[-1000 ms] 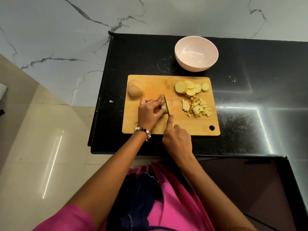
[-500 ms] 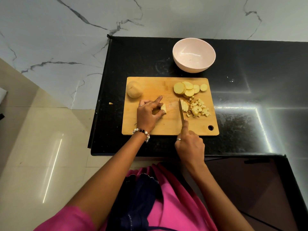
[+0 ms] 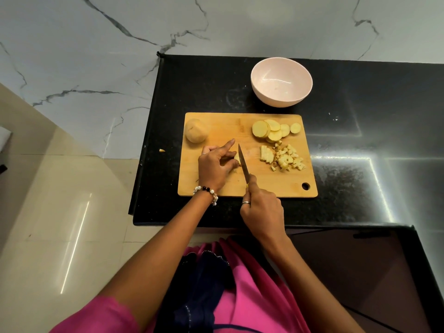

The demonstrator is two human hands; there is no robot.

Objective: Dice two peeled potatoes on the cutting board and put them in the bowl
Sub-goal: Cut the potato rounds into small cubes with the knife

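Observation:
A wooden cutting board (image 3: 216,188) lies on the black counter. My left hand (image 3: 216,164) pinches a small potato piece (image 3: 237,157) in the board's middle. My right hand (image 3: 260,210) grips a knife (image 3: 243,162) with the blade right beside that piece. A whole peeled potato (image 3: 195,130) sits at the board's far left corner. Several round slices (image 3: 274,129) lie at the far right, with a heap of diced pieces (image 3: 286,159) just in front of them. The pink bowl (image 3: 281,81) stands beyond the board and holds nothing.
A small potato scrap (image 3: 162,150) lies off the counter's left edge. The black counter (image 3: 360,164) stretches to the right of the board. A marble wall rises behind, and pale floor tiles lie to the left.
The knife was at the potato piece a second ago, swung right to the diced heap, and is now back beside the piece in my left hand. My left hand stayed put.

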